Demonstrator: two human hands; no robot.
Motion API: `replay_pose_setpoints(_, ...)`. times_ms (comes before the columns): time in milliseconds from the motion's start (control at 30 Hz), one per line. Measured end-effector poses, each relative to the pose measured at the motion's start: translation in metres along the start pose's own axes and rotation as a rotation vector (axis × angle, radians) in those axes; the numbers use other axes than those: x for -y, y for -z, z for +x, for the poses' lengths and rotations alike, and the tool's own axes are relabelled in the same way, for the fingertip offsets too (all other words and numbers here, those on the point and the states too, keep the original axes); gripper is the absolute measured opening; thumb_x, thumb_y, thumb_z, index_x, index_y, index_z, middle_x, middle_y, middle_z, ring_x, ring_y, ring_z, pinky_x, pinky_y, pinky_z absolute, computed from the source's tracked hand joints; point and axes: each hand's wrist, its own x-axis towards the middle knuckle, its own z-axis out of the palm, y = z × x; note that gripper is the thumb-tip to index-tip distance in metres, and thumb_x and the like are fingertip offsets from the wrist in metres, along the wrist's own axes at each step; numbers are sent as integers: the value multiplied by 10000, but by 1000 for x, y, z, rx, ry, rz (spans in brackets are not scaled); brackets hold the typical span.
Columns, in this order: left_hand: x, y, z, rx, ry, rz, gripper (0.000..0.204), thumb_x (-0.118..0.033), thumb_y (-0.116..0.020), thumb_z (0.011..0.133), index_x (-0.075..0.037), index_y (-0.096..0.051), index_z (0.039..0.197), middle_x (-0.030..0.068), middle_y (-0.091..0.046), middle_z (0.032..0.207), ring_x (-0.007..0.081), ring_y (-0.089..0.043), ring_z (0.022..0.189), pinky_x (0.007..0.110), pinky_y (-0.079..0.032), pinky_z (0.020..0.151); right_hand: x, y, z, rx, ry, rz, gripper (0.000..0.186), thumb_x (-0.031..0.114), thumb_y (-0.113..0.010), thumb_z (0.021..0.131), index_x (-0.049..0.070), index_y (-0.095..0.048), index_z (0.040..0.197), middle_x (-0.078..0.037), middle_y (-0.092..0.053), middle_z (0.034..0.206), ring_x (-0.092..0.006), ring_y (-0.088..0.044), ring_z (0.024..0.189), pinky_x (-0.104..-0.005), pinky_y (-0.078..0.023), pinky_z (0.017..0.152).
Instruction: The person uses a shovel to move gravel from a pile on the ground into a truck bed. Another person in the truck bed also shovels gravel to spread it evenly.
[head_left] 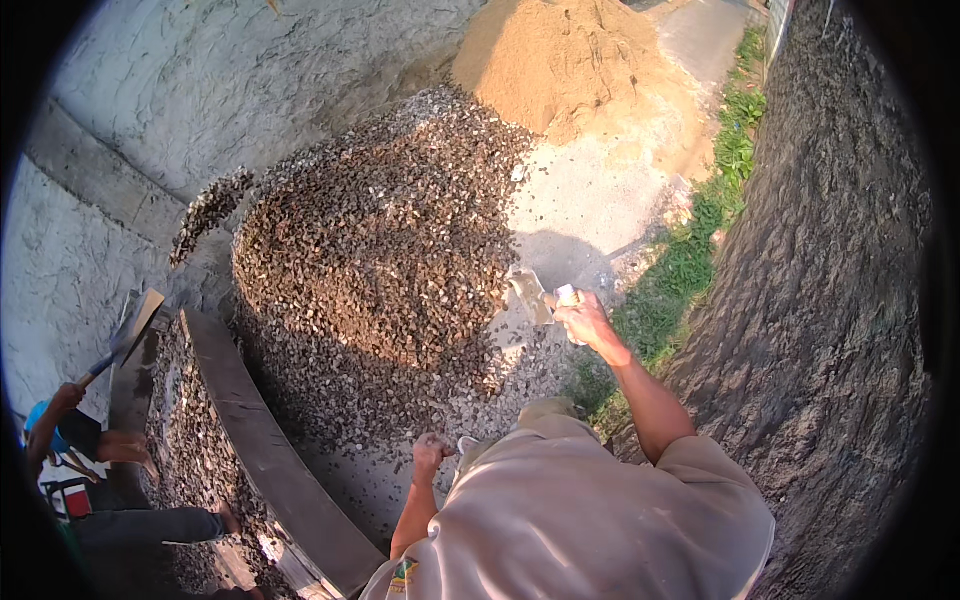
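Observation:
My right hand [585, 318] is closed around the pale handle of a trowel [528, 296]. The trowel's flat, dusty blade points left and sits at the right edge of a large gravel heap [380, 240]. I cannot tell whether the blade touches the stones. Low in the middle, my left hand [430, 455] hangs beside my body in a loose fist with nothing visible in it. It is nearest to the lower edge of the gravel, apart from the trowel.
A sand pile [560, 65] rises behind the gravel. Green plants [690, 235] border a rough dark surface [810, 290] at right. A curved board [260, 430] stands at left. Beyond it, a co-worker's hand [68, 395] grips a long-handled tool [135, 325].

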Motion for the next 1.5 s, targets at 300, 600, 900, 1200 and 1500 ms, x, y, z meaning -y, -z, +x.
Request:
replay_pose_setpoints(300, 39, 34, -65, 122, 434, -138, 434, -273, -589, 784, 11, -539, 1109, 142, -633, 894, 228, -625, 738, 355, -486, 595, 10, 39, -16, -7, 26, 176, 111, 73, -624, 725, 62, -553, 809, 19, -477, 569, -80, -429, 408, -253, -335, 347)
replay_pose_setpoints(600, -36, -23, -5, 154, 232, -9, 479, -378, -544, 811, 5, -552, 1098, 148, -637, 927, 233, -623, 796, 354, -486, 656, 40, 23, 16, 51, 45, -181, 237, 133, -606, 737, -12, -552, 917, -14, -493, 543, -92, -441, 381, -255, -357, 324)
replay_pose_setpoints(900, -87, -47, -21, 178, 184, -80, 547, -484, -499, 837, -1, -566, 1087, 155, -640, 960, 238, -620, 854, 353, -486, 717, 65, -3, 101, 120, 138, -465, 147, 133, -623, 719, 26, -531, 760, -28, -481, 485, -113, -438, 348, -274, -344, 317)
replay_pose_setpoints(1200, -8, -49, 109, -112, 438, -157, 402, -126, -587, 741, 45, -526, 1101, 136, -660, 792, 196, -634, 597, 300, -489, 571, 131, -54, 211, 210, 57, -496, 156, 156, -605, 794, 24, -586, 874, -89, -615, 684, -155, -583, 566, -305, -464, 517)
replay_pose_setpoints(1500, -35, -112, 216, -21, 470, 6, 554, -104, -675, 674, 23, -481, 1178, 106, -652, 747, 176, -626, 570, 300, -495, 555, 177, 3, 306, 85, 275, -871, 293, 194, -638, 736, 21, -574, 963, -167, -626, 831, -275, -618, 757, -360, -475, 679)
